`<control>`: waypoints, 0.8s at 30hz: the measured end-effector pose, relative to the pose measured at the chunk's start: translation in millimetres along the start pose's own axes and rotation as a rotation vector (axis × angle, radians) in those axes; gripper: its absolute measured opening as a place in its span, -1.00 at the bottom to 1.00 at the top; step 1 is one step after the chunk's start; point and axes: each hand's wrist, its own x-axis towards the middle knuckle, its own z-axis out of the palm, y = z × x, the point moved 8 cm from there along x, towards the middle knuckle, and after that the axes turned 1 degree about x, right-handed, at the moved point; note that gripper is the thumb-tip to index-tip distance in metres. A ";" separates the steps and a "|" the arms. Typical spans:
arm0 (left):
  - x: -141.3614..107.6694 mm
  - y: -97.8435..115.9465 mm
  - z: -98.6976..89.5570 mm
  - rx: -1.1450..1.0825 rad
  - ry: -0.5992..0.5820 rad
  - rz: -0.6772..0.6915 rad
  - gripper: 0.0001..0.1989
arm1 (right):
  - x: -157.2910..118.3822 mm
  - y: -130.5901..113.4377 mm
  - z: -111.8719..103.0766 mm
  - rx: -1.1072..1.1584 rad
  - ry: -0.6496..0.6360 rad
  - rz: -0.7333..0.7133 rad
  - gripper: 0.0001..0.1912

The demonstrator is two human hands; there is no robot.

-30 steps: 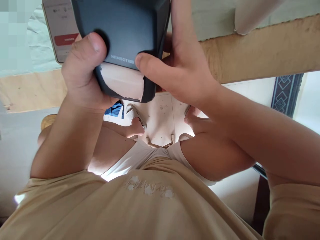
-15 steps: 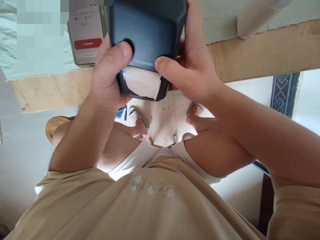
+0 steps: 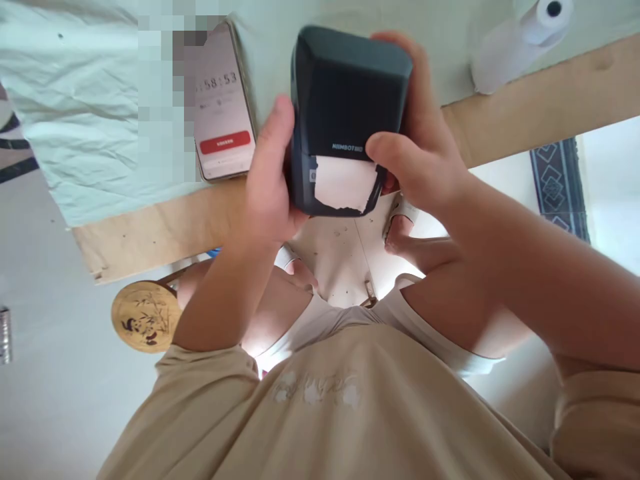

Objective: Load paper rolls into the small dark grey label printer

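A dark label printer (image 3: 353,100) with "NIIMBOT" lettering is held up over the table's front edge. White paper with a ragged edge (image 3: 346,183) covers its lower end. My left hand (image 3: 273,173) grips the printer's left side, thumb upright along that side and fingers hidden beneath. Round the right side wraps my right hand (image 3: 425,147), its thumb resting on the front face beside the lettering. A phone (image 3: 225,113) showing a timer and a red button lies on the cloth just left of my left hand.
Pale green cloth (image 3: 100,127) covers the table, whose wooden edge (image 3: 535,100) runs along the front. A white roll (image 3: 520,50) lies at the back right. Below left stands a round wooden stool (image 3: 146,317). A patterned dark mat (image 3: 559,187) is on the floor at right.
The view has shifted, so phone and printer appear further right and lower. My left thumb has moved off the printer's front face to its side. More of the printer's top now shows.
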 end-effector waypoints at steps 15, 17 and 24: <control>1.9 12.7 -27.6 0.020 -0.042 0.166 -0.72 | -4.7 -39.0 -4.8 -0.439 0.065 0.010 -0.15; 2.5 11.8 -29.2 0.024 -0.044 0.151 -0.73 | -5.1 -46.4 -6.8 -0.492 0.117 -0.036 -0.17; 1.4 13.3 -17.4 0.090 -0.153 0.077 -0.74 | -16.8 -70.2 -24.5 -0.543 0.411 -0.149 -0.51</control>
